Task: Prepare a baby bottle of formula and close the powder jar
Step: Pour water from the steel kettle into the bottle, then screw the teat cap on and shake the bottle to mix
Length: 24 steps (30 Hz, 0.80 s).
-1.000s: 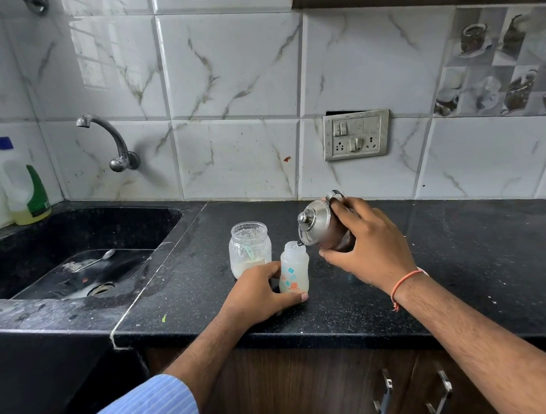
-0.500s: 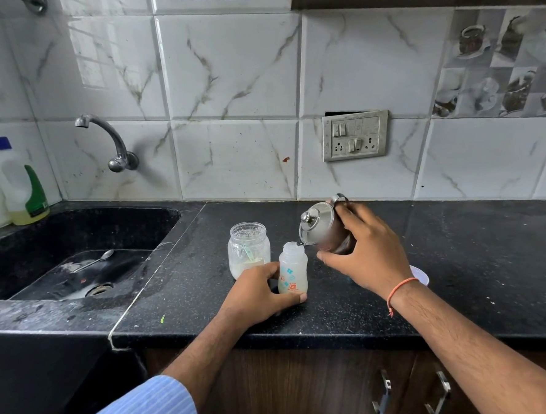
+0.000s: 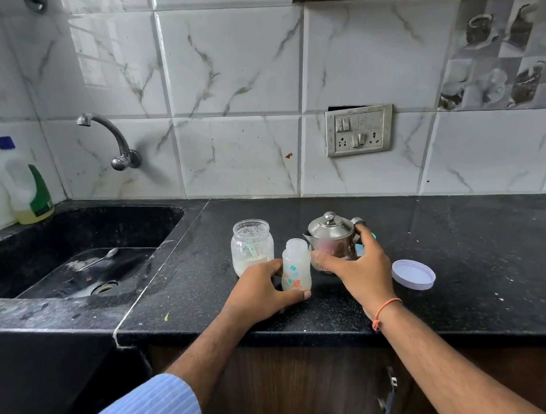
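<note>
Blue striped sleeve (image 3: pixel 143 410); orange thread bracelet (image 3: pixel 385 312) on right wrist.

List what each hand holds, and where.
Left hand grips the bottle round its lower body. Right hand holds the kettle by its side and handle.

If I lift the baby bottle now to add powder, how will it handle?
The bottle is small, translucent plastic, so probably light and not fragile. Its neck is uncapped and it seems to hold liquid, so tilting could spill it. It is narrow and tall for its base, so a sideways knock might tip it; the left hand gripping it low helps.
</note>
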Available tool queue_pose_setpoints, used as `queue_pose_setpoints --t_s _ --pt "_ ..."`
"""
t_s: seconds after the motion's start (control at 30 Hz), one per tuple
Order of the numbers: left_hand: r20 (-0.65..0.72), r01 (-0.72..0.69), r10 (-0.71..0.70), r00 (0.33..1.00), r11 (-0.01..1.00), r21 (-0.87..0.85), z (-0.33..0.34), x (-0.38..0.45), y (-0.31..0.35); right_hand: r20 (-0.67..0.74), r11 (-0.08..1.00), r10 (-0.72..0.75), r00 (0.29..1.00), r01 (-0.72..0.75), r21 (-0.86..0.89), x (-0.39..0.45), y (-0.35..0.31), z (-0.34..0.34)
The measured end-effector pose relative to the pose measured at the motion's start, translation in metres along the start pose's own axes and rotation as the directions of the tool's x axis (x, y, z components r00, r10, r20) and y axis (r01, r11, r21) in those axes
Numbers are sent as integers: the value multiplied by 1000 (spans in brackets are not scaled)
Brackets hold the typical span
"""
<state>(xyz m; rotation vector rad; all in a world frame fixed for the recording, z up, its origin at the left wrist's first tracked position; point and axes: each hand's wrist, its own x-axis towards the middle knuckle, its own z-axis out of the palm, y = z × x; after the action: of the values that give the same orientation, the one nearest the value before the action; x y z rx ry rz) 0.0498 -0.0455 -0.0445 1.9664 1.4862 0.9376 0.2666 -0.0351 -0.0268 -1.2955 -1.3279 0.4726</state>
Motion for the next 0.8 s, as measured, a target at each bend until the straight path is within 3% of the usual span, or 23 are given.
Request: queue_pose_setpoints --t_s 0.17,0.53,0.8 --pt "-4 8 -8 1000 1000 9 2 2 -4 -53 991 118 992 -114 70 2 3 14" --pt "-15 -6 7 1000 999 44 1 4 -9 -3 991 125 992 -125 -45 15 4 37" --pt "-2 -25 24 1000 999 -39 2 1 -4 0 977 113 994 -111 -181 16 -6 46"
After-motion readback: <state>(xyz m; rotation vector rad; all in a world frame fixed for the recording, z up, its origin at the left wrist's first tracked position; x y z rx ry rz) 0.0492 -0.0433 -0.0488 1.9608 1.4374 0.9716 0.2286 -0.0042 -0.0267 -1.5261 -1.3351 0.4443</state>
